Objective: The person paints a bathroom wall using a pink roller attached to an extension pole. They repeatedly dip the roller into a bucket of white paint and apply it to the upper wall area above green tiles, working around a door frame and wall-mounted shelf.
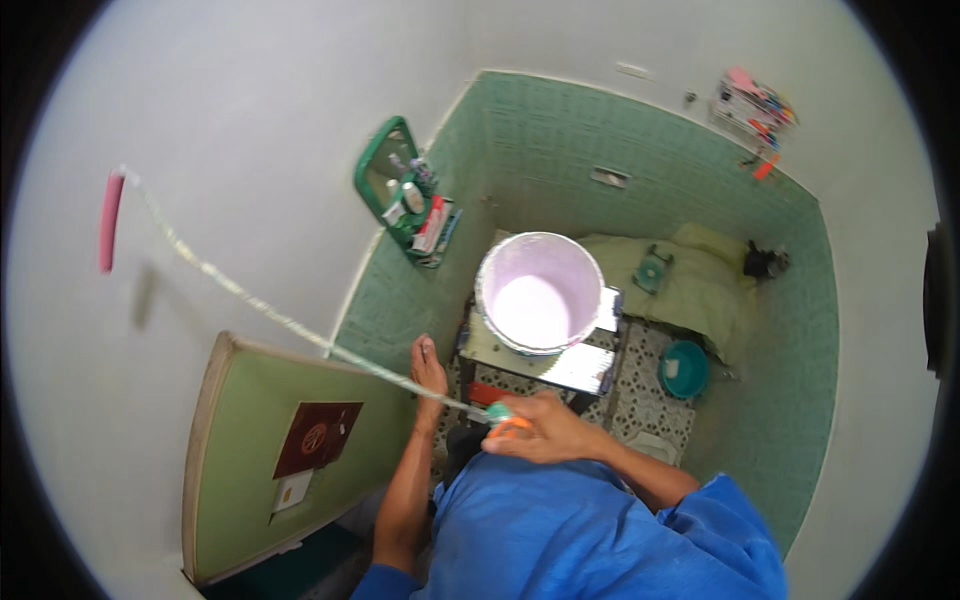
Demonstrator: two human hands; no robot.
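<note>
My right hand [548, 428] is closed around the green and orange grip of a long-handled paint roller [262, 300]. Its pale, paint-smeared rod slants up to the left, where the pink roller head [111, 222] is against or close to the white wall. My left hand [428, 368] holds nothing, its fingers stretched forward beside the green tiled wall; whether it touches the wall I cannot tell. In front of me a large bucket [540, 290] with pale pinkish-white paint inside and a smeared rim stands on a paint-spotted small table [575, 368].
A green-framed mirror shelf [372, 165] with toiletries hangs at the left. A green door [250, 440] stands below the roller. On the right are a teal basin [684, 369], a green cloth cover [690, 290] and a wall rack [752, 108] with small items. Patterned tiles [650, 400] cover the floor.
</note>
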